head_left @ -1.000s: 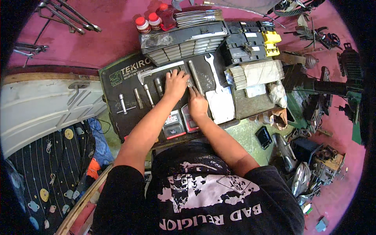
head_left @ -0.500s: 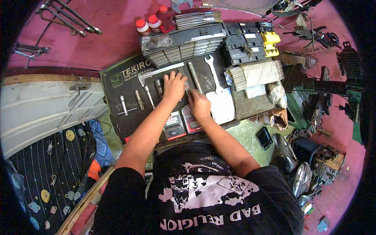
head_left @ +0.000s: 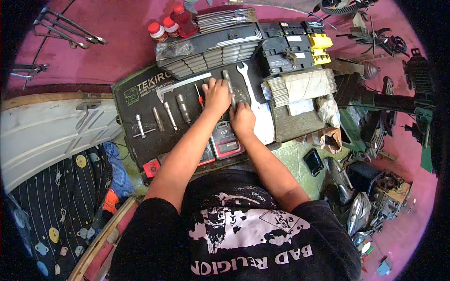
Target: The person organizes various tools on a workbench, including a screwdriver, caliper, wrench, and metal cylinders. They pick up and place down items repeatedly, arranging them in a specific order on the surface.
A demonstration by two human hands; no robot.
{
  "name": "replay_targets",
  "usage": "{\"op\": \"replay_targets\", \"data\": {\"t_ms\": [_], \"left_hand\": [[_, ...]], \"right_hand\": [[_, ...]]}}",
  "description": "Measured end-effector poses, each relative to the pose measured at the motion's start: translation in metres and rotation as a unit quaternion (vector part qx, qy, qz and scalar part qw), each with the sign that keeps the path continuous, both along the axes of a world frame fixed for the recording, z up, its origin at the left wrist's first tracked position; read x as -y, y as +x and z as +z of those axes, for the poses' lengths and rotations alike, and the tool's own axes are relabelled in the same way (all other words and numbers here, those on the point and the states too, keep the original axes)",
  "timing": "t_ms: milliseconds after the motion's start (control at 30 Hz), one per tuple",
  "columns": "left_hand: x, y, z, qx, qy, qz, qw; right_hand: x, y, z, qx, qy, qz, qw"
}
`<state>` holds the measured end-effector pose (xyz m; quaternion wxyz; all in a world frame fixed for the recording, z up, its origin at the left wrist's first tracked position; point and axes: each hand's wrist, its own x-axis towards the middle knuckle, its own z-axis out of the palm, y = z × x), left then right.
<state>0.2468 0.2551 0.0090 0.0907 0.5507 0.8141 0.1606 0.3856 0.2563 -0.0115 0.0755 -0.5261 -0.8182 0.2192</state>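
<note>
A metal rod (head_left: pixel 228 83) lies on the dark mat, running away from me. My right hand (head_left: pixel 243 118) pinches its near end. Bent over its left side, my left hand (head_left: pixel 217 97) has its thumb across the rod, with the fingertips partly hidden. Left of that hand are a small red-handled screwdriver (head_left: pixel 200 99), a thick metal socket-like piece (head_left: pixel 183 108), a slimmer metal tool (head_left: pixel 170 116), a drill bit (head_left: pixel 157 118) and a T-handle tap wrench (head_left: pixel 139 125). A caliper (head_left: pixel 187 80) lies beyond them. To the rod's right is an open-end wrench (head_left: pixel 248 83).
Packaged tools (head_left: pixel 228 143) lie near my wrists, and a white sheet (head_left: pixel 265 127) sits beside my right hand. A drawer organizer (head_left: pixel 211 51) stands behind, with black cases (head_left: pixel 287 61) and stacked paper (head_left: pixel 304 89) to its right. A white door (head_left: pixel 56 124) stands left.
Both hands have shifted right relative to the laid-out tools, uncovering the socket-like piece and screwdriver. The rod now points straighter away from me. My view has moved slightly.
</note>
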Motion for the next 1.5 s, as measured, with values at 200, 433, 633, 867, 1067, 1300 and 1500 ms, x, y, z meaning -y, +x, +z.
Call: {"op": "replay_targets", "data": {"t_ms": [200,433,633,867,1067,1300,1500], "left_hand": [[0.009,-0.002,0.005,0.018,0.000,0.010,1.000],[0.043,-0.037,0.009,-0.033,-0.039,0.045,0.998],[0.043,-0.055,0.009,-0.061,-0.072,-0.022,0.995],[0.036,-0.056,0.001,-0.064,-0.067,-0.035,0.995],[0.036,-0.054,0.001,-0.066,-0.063,-0.034,0.995],[0.032,-0.046,0.004,-0.071,-0.068,-0.039,0.994],[0.033,-0.045,0.008,-0.074,-0.049,-0.065,0.994]], "right_hand": [[-0.002,0.005,0.004,-0.012,-0.020,0.015,1.000],[0.005,0.004,0.008,-0.051,0.062,0.036,0.996],[0.037,-0.023,0.003,0.027,0.084,0.177,0.980],[0.035,-0.026,-0.009,0.056,0.089,0.148,0.983],[0.033,-0.023,-0.006,0.059,0.080,0.135,0.986],[0.032,-0.022,-0.008,0.047,0.081,0.129,0.987],[0.029,-0.019,-0.004,0.025,0.072,0.136,0.988]]}}
